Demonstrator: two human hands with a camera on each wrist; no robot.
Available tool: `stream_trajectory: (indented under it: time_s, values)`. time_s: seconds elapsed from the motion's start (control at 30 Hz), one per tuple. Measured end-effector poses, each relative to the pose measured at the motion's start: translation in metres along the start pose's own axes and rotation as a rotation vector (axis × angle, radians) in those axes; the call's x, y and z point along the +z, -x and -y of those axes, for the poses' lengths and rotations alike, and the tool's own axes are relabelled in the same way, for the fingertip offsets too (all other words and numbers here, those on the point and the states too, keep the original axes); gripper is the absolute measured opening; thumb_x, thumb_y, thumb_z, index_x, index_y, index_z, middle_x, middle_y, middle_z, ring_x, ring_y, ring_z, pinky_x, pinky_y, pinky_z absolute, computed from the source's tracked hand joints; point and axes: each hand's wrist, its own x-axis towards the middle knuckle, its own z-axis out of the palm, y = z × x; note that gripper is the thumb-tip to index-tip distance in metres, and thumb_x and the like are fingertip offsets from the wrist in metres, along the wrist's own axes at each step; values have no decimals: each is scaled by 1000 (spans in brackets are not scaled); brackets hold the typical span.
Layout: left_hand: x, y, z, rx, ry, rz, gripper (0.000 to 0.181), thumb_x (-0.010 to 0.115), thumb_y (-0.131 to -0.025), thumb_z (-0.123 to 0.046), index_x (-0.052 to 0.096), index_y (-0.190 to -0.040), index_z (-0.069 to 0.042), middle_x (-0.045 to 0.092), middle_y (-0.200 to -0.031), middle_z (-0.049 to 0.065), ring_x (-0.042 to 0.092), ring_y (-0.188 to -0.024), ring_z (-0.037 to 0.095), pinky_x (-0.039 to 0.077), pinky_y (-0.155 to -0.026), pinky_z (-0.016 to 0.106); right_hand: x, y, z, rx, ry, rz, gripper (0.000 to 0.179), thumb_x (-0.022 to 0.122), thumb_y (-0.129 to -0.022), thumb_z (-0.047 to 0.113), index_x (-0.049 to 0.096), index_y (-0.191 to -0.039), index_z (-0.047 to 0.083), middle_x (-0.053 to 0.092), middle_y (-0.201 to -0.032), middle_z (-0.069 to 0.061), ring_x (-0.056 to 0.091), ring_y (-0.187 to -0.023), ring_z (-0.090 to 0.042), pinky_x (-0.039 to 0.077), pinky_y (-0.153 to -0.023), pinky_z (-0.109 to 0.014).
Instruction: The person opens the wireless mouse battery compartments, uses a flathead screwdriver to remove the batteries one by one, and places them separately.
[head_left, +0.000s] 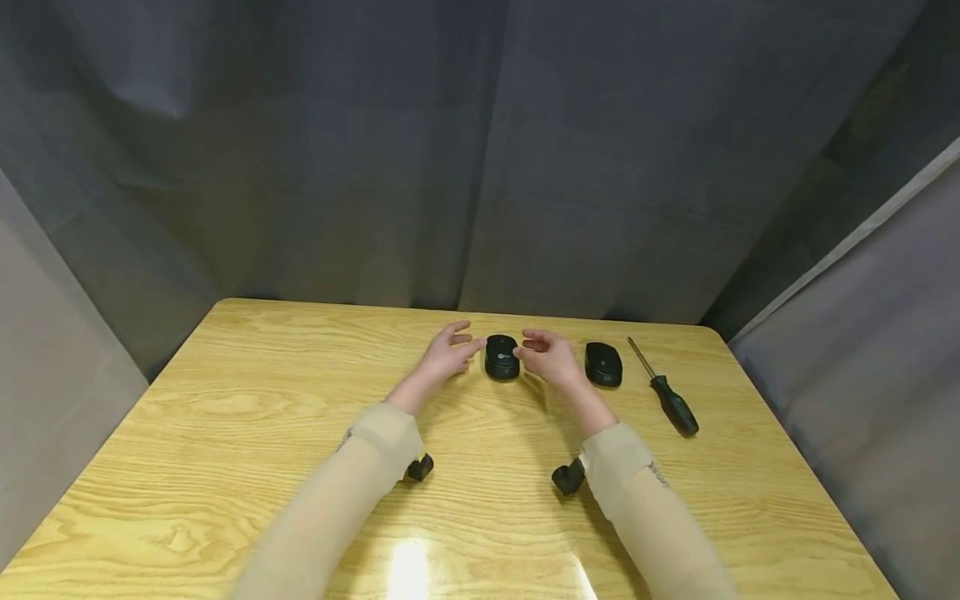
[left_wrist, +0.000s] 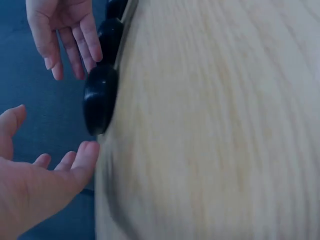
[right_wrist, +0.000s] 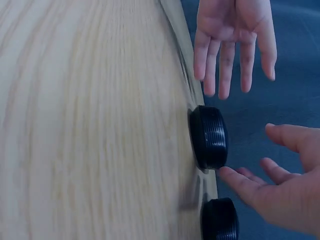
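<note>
A black computer mouse lies on the wooden table between my two hands. My left hand is at its left side, fingers spread and holding nothing. On its other side is my right hand, with loosely bent fingers close to the mouse; whether they touch it I cannot tell. Both wrist views show the same mouse between the hands, and the palms face each other around it. A second black mouse lies just right of my right hand.
Right of the second mouse lies a screwdriver with a dark handle, its shaft toward the back edge. The wood-grain table ends at a dark curtain behind. A lighter curtain hangs along the right side.
</note>
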Motion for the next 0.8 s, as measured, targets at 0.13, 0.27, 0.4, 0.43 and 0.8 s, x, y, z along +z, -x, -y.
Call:
stream_trajectory:
  time_s: [0.13, 0.27, 0.4, 0.43, 0.8]
  values:
    - [7, -6, 7, -49, 96, 16, 68, 63, -92, -26, 28, -148, -10, 36, -145, 20, 48, -123, 38, 48, -98, 48, 5, -4, -4, 70, -2, 0, 54, 62, -91, 11, 42, -140, 2, 46, -137, -24, 53, -117, -35, 49, -97, -44]
    - [14, -8, 9, -85, 125, 41, 67, 62, -92, -22, 27, -148, -9, 34, -147, 21, 47, -125, 38, 47, -98, 47, 7, -6, -6, 113, 9, -9, 57, 64, -90, 12, 41, -141, 4, 46, -137, -22, 53, -118, -34, 49, -97, -43]
    - [21, -8, 8, -111, 122, 64, 66, 61, -92, -13, 27, -147, -8, 33, -146, 23, 46, -126, 36, 48, -98, 46, 9, -8, -6, 131, 2, -3, 60, 64, -90, 10, 38, -143, 5, 43, -141, -21, 52, -120, -34, 50, -95, -44]
    - [22, -8, 7, -119, 122, 61, 65, 61, -91, -11, 28, -147, -7, 34, -146, 23, 47, -125, 35, 48, -97, 46, 9, -8, -7, 131, -3, 3, 60, 63, -90, 8, 36, -144, 4, 42, -142, -21, 52, -120, -35, 50, -95, -45]
    - [28, -11, 8, -151, 98, 42, 62, 61, -88, -1, 33, -143, 2, 39, -144, 21, 45, -128, 32, 48, -98, 43, 14, -10, -14, 96, 209, -19, 59, 64, -89, 9, 39, -142, 4, 48, -139, -19, 53, -119, -31, 53, -88, -36]
